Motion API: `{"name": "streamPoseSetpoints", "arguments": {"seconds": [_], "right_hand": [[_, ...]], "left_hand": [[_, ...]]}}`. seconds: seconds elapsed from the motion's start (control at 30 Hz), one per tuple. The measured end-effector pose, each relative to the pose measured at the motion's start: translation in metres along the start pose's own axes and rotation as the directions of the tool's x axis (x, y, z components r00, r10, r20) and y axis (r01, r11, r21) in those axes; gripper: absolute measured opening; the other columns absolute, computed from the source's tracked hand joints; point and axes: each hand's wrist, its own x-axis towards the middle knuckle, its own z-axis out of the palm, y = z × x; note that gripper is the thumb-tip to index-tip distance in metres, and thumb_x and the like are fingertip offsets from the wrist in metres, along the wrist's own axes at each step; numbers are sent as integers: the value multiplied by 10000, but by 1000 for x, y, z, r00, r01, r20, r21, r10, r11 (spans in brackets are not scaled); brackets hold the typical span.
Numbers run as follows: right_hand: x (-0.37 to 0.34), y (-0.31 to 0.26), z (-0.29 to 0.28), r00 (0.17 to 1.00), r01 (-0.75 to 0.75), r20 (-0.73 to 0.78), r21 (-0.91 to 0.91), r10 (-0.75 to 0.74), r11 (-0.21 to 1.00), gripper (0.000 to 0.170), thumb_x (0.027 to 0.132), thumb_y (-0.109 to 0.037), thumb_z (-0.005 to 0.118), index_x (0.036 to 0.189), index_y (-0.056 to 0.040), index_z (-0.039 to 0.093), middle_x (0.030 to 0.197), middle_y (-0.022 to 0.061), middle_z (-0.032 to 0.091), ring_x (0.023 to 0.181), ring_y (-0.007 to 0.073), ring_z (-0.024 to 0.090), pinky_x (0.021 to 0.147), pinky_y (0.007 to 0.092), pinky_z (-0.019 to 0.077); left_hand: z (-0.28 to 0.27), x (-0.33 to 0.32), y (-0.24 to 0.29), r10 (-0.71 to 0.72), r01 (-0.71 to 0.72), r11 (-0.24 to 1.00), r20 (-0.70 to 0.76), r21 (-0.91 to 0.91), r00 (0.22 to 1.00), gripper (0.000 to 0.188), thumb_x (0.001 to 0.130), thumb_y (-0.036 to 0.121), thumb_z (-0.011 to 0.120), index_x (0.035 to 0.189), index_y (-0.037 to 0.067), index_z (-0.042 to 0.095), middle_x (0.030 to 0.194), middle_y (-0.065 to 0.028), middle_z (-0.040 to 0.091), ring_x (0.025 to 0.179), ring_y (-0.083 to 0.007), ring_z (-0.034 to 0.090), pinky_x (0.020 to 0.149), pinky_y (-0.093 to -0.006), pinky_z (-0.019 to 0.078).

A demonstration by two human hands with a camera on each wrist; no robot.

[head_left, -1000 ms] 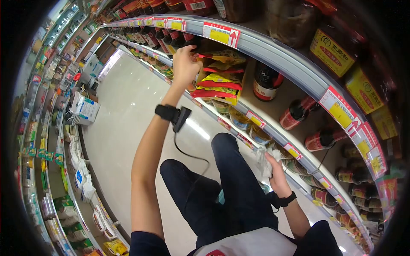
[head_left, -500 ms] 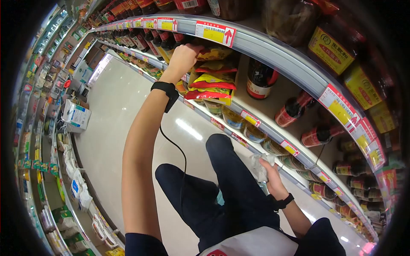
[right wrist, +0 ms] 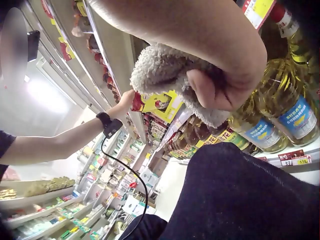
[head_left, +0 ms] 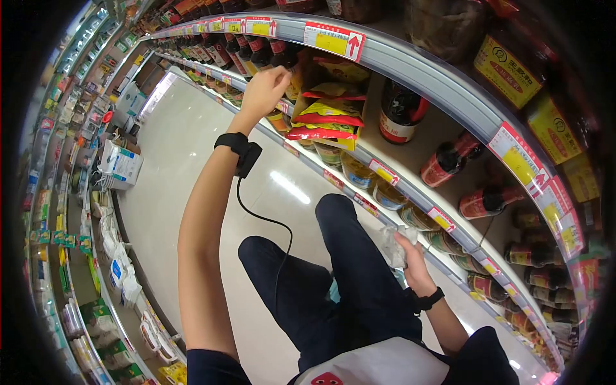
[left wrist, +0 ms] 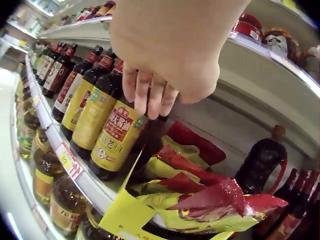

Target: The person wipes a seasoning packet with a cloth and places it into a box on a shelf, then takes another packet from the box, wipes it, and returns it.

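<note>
My left hand (head_left: 262, 95) is at the middle shelf, just left of a carton of red and yellow packets (head_left: 330, 115). In the left wrist view the curled fingers of my left hand (left wrist: 167, 55) are at the neck of a yellow-labelled dark bottle (left wrist: 114, 137); the thumb's grip is hidden. Similar bottles stand upright beside it, and the packets (left wrist: 200, 187) lie in an opened yellow carton. Lower down, my right hand (head_left: 417, 264) grips a crumpled grey cloth (head_left: 393, 247). In the right wrist view, the thumb of my right hand (right wrist: 227, 55) presses into the fluffy cloth (right wrist: 160, 67).
A shelf edge with price tags (head_left: 333, 42) curves above the left hand. Right of the packets stands a large dark bottle (head_left: 401, 112), with red-labelled bottles (head_left: 443, 163) beyond. Oil bottles (right wrist: 300, 117) line the lower shelf. Shelves with white packages (head_left: 122, 269) run across the aisle.
My left hand first moved in over the packets' carton, then back left to the yellow-labelled bottle, uncovering the packets. My right hand keeps its hold on the cloth, almost unmoved.
</note>
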Motion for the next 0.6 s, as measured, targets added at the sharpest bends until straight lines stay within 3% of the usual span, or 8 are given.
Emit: {"name": "streamPoseSetpoints", "arguments": {"seconds": [0.07, 0.1, 0.13, 0.2, 0.33, 0.4, 0.53, 0.6], "right_hand": [[1, 0, 1, 1000, -1, -6, -5, 1, 1000, 524, 890, -242, 696, 1312, -5, 494, 1242, 85, 599, 1149, 187, 562, 993, 322, 422], [2, 1, 1, 1000, -3, -1, -3, 3, 1000, 515, 891, -238, 694, 1308, -9, 497, 1238, 83, 600, 1147, 185, 563, 988, 320, 425], [2, 1, 1, 1000, -4, 5, 0, 4, 1000, 505, 892, -234, 692, 1304, -12, 500, 1235, 81, 601, 1145, 184, 563, 984, 319, 428], [1, 1, 3, 1000, -5, -5, -2, 5, 1000, 498, 893, -230, 691, 1300, -13, 503, 1231, 80, 602, 1143, 182, 564, 980, 319, 431], [2, 4, 5, 1000, -7, -26, -5, 7, 1000, 476, 894, -228, 688, 1283, -15, 515, 1211, 76, 608, 1130, 181, 567, 971, 318, 436], [2, 4, 4, 1000, -2, -31, -9, 2, 1000, 468, 896, -229, 685, 1278, -16, 520, 1202, 73, 612, 1123, 181, 570, 968, 319, 436], [4, 6, 0, 999, 11, -40, -15, -12, 1000, 458, 899, -230, 680, 1277, -23, 527, 1196, 69, 615, 1115, 182, 572, 966, 320, 436], [7, 7, -4, 1000, -5, -28, -13, 4, 1000, 466, 899, -233, 680, 1284, -23, 522, 1206, 71, 609, 1121, 183, 568, 972, 321, 433]], "left_hand": [[8, -10, -21, -153, 159, 987, 146, -31, 977, 387, 902, 380, 544, 1070, 53, 664, 942, -184, 693, 944, -376, 644, 802, -428, 506], [24, -14, -40, -153, 178, 975, 183, -133, 971, 408, 912, 364, 507, 1073, 21, 658, 877, -163, 690, 773, -250, 680, 686, -365, 519], [36, -20, -51, -152, 177, 975, 182, -133, 972, 408, 912, 364, 507, 1073, 21, 658, 877, -163, 690, 773, -250, 680, 686, -365, 519], [54, -29, -63, -198, 315, 921, 422, -228, 885, 477, 905, 402, 514, 1162, 17, 629, 1032, -126, 682, 817, -197, 672, 665, -339, 520], [78, -38, -48, -147, 301, 918, 482, -260, 864, 527, 902, 427, 519, 1221, 15, 595, 1097, -105, 652, 845, -184, 656, 664, -314, 511], [78, -34, -30, -419, 598, 746, 490, -294, 764, 514, 911, 408, 516, 1206, -5, 595, 1024, -90, 649, 853, -156, 633, 675, -303, 505], [127, -30, -71, -342, 569, 678, 487, -465, 804, 431, 920, 327, 522, 1168, -16, 606, 961, -65, 640, 793, -138, 617, 672, -279, 494], [145, -33, -84, -300, 578, 429, 494, -694, 816, 327, 877, 233, 544, 984, -57, 652, 828, -103, 674, 775, -172, 627, 658, -323, 472]]}}
